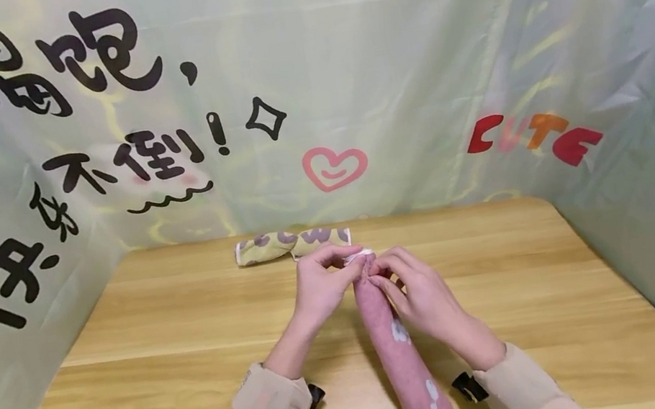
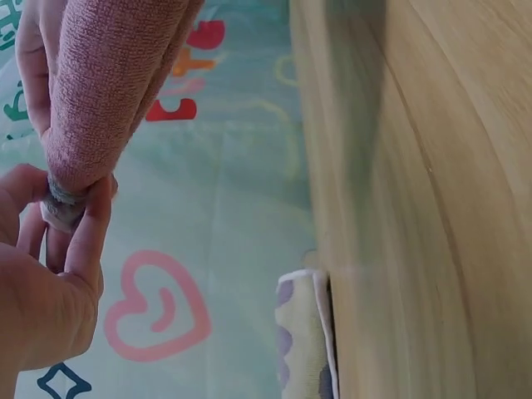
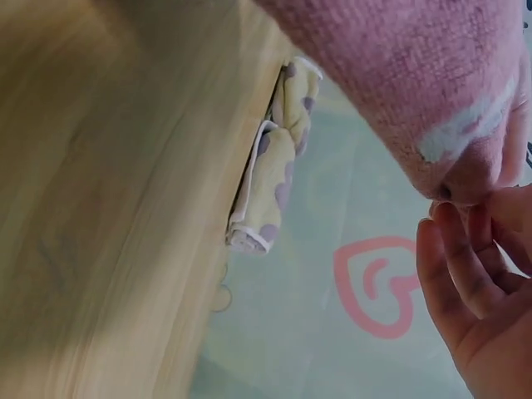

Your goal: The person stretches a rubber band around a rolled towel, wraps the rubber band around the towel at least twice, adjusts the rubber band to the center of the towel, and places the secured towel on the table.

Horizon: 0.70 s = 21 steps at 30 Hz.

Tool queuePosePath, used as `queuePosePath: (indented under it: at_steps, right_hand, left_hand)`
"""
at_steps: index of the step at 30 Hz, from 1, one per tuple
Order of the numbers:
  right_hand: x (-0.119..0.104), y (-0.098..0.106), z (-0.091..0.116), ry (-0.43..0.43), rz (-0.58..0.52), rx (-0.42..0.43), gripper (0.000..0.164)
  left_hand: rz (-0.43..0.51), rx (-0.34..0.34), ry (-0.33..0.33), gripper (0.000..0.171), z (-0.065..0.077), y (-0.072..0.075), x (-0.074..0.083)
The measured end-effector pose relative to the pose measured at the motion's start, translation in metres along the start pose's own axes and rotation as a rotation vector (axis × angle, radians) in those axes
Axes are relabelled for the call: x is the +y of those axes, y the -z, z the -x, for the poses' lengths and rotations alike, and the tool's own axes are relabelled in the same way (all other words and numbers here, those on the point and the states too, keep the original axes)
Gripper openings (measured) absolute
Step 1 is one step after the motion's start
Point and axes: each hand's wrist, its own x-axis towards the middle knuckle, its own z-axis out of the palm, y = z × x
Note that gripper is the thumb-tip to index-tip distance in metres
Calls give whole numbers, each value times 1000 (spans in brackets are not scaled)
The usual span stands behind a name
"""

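Observation:
A rolled pink towel (image 1: 397,346) with pale blue patches and white edging slants from the middle of the table toward its near edge in the head view. Its far end is gathered narrow, and my left hand (image 1: 324,282) pinches the tip between thumb and fingers. In the left wrist view, that tip (image 2: 65,204) looks greyish white between the fingertips. My right hand (image 1: 425,293) pinches the narrowed part just beside it. The right wrist view has the right thumb and fingers (image 3: 453,249) meeting at the towel's gathered end.
A yellow towel (image 1: 266,248) with purple patches, rolled and narrowed at its middle, lies near the back edge of the wooden table (image 1: 199,373). A printed cloth curtain (image 1: 407,59) stands behind the table and along both sides.

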Motion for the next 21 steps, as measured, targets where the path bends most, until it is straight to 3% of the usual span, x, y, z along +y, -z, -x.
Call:
queuePosePath:
  at_steps: [12, 17, 21]
  right_hand:
    - [-1, -6, 6, -57, 20, -48, 19]
    - [-2, -9, 4, -159, -59, -24, 18]
    - [-5, -9, 2, -262, -120, -20, 35]
  left_hand:
    - [-52, -10, 19, 15, 2, -1, 1]
    - [-26, 22, 4, 14, 0, 3, 1]
    - [-15, 44, 5, 13, -3, 5, 0]
